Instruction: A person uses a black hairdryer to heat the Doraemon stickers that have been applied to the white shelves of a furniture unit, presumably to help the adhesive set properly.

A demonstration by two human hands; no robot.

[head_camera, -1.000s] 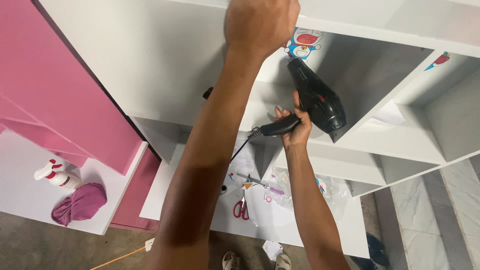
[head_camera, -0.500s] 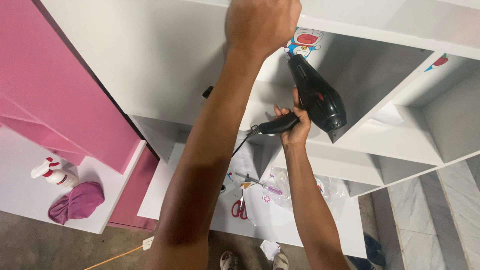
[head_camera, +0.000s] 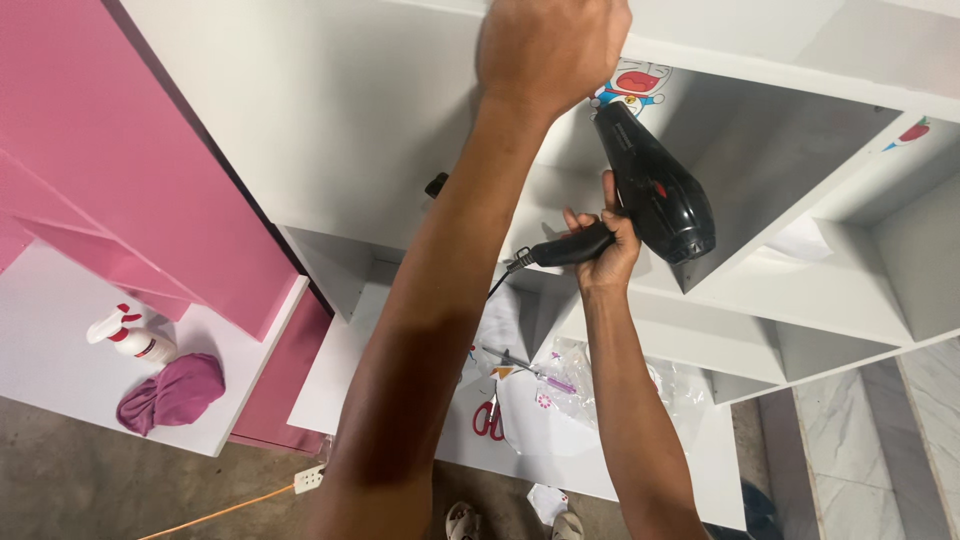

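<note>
Head view. The right hand [head_camera: 605,245] is closed around the handle of a black hair dryer [head_camera: 650,185]; the fingers [head_camera: 578,222] wrap the grip, with the dryer's barrel rising above and to the right of them, its nozzle pointing up toward a cartoon sticker [head_camera: 628,85] on the back wall of an open compartment in the white shelf unit [head_camera: 330,110]. The dryer's cord leaves the handle to the left of the fingers. The left hand [head_camera: 552,45] is clenched and presses on the shelf unit's upper front edge, just above and left of the sticker; whether it holds anything cannot be told. Below, on a white panel [head_camera: 640,470], red-handled scissors [head_camera: 488,418] lie near its left edge beside clear plastic wrap [head_camera: 590,385]. At far left, a spray bottle [head_camera: 130,335] and a purple cloth [head_camera: 172,393] rest on a white board [head_camera: 50,330], near its right edge, below a pink cabinet [head_camera: 100,160].
</note>
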